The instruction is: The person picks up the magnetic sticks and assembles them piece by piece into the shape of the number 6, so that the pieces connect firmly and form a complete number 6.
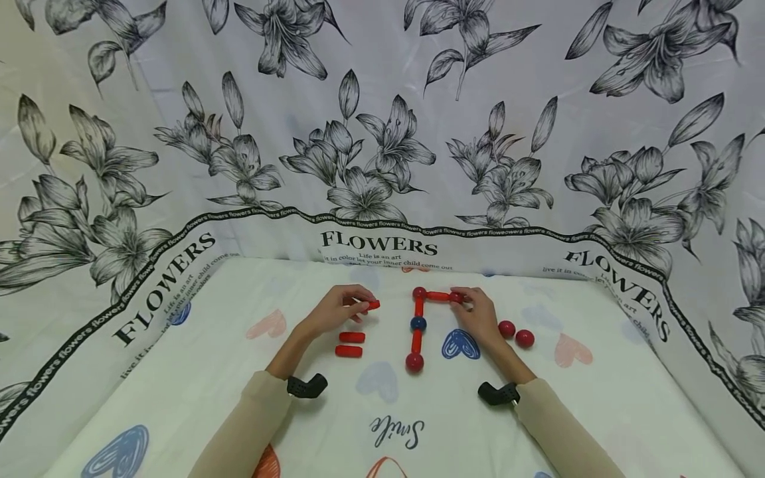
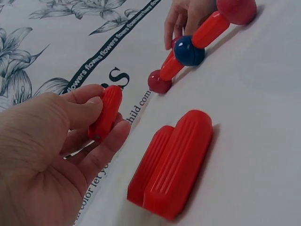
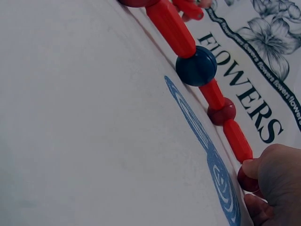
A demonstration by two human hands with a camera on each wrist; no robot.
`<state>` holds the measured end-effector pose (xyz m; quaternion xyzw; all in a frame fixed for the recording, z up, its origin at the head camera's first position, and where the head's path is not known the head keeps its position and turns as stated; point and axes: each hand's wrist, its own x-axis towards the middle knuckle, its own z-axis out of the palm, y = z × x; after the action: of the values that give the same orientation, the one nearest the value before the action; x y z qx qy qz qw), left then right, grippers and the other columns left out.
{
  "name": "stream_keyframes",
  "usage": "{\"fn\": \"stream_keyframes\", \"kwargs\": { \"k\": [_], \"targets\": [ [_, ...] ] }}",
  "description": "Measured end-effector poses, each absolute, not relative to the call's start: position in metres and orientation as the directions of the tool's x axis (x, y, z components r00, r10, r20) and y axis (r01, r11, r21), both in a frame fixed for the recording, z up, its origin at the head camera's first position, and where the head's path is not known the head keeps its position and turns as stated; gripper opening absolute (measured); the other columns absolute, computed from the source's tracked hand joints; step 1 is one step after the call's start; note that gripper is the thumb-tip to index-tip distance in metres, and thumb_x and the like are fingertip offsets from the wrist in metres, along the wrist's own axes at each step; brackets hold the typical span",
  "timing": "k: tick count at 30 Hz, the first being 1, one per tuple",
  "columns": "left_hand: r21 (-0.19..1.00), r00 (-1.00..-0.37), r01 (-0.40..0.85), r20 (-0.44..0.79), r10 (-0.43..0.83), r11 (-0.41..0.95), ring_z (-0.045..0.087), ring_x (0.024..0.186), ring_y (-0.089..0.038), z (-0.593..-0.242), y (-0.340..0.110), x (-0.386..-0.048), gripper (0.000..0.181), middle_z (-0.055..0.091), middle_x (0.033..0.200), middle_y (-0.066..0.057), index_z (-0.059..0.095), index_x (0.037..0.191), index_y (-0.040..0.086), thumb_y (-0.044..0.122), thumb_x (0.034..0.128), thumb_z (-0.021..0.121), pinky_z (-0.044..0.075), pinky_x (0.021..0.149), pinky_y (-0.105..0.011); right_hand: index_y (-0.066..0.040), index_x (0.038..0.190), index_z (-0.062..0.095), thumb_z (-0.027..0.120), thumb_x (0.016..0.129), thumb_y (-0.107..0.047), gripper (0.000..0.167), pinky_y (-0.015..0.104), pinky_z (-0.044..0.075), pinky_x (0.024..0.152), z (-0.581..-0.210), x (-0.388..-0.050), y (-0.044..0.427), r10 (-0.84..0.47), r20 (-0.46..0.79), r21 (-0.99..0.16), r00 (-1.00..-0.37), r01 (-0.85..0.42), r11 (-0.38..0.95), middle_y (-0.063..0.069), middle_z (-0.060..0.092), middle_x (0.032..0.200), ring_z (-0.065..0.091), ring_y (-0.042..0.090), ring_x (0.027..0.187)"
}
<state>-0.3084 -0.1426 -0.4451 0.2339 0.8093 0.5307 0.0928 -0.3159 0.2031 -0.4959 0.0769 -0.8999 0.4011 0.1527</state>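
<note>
My left hand [image 1: 337, 309] pinches a short red ribbed rod [image 2: 107, 110] between thumb and fingers, raised left of a joined chain. That chain has a red ball [image 1: 414, 362] at its near end, a blue ball [image 1: 418, 323] midway and a red ball [image 1: 420, 293] at its far corner, linked by red rods. From the corner another red rod [image 1: 438, 297] runs right to an end ball [image 3: 246, 178]. My right hand [image 1: 476, 313] grips that end ball with thumb and fingers. Two loose red rods [image 2: 176, 165] lie side by side nearest my left hand.
Two loose red balls, one of them a dark red ball [image 1: 524, 338], lie right of my right forearm. A white cloth [image 1: 382, 411] with printed hearts covers the surface. Behind it hangs a flower-printed curtain [image 1: 382, 166]. Each wrist carries a black camera mount [image 1: 307, 386].
</note>
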Motion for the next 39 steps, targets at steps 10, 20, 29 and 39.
{"fn": "stream_keyframes", "kwargs": {
  "k": [10, 20, 29, 39],
  "targets": [
    [0.910, -0.824, 0.282, 0.069, 0.562, 0.303, 0.065, 0.095, -0.032, -0.441, -0.101, -0.313, 0.014, 0.068, 0.107, -0.005, 0.066, 0.104, 0.013, 0.013, 0.0949, 0.056, 0.057, 0.074, -0.032, -0.023, 0.124, 0.062, 0.066, 0.089, -0.023, 0.035, 0.036, 0.052, 0.080, -0.493, -0.318, 0.203, -0.003, 0.335, -0.700, -0.942, -0.251, 0.668, 0.004, 0.059, 0.109, 0.056, 0.022, 0.101],
    [0.889, -0.845, 0.318, 0.107, 0.524, 0.331, 0.063, 0.095, -0.018, -0.450, -0.052, -0.318, 0.028, 0.068, 0.108, -0.001, 0.062, 0.118, 0.014, 0.018, 0.0908, 0.064, 0.057, 0.069, -0.031, -0.024, 0.123, 0.063, 0.066, 0.089, -0.024, 0.034, 0.035, 0.052, 0.080, -0.495, -0.320, 0.199, -0.001, 0.347, -0.705, -0.938, -0.261, 0.659, 0.003, 0.059, 0.108, 0.056, 0.020, 0.101],
    [0.827, -0.854, 0.400, 0.179, 0.489, 0.395, 0.061, 0.091, -0.012, -0.456, -0.027, -0.321, 0.024, 0.070, 0.097, 0.006, 0.065, 0.112, 0.018, 0.021, 0.0883, 0.067, 0.050, 0.080, -0.028, -0.024, 0.122, 0.063, 0.067, 0.088, -0.023, 0.034, 0.035, 0.053, 0.079, -0.497, -0.322, 0.202, 0.001, 0.360, -0.688, -0.933, -0.264, 0.676, 0.003, 0.059, 0.106, 0.056, 0.020, 0.099],
    [0.765, -0.849, 0.433, 0.169, 0.501, 0.477, 0.057, 0.083, -0.013, -0.455, -0.006, -0.326, 0.023, 0.070, 0.095, 0.009, 0.068, 0.105, 0.018, 0.016, 0.0830, 0.072, 0.047, 0.077, -0.026, -0.022, 0.121, 0.064, 0.067, 0.087, -0.020, 0.035, 0.035, 0.054, 0.077, -0.498, -0.317, 0.203, -0.005, 0.365, -0.704, -0.931, -0.280, 0.653, 0.005, 0.060, 0.106, 0.058, 0.022, 0.099]
  ]
}}
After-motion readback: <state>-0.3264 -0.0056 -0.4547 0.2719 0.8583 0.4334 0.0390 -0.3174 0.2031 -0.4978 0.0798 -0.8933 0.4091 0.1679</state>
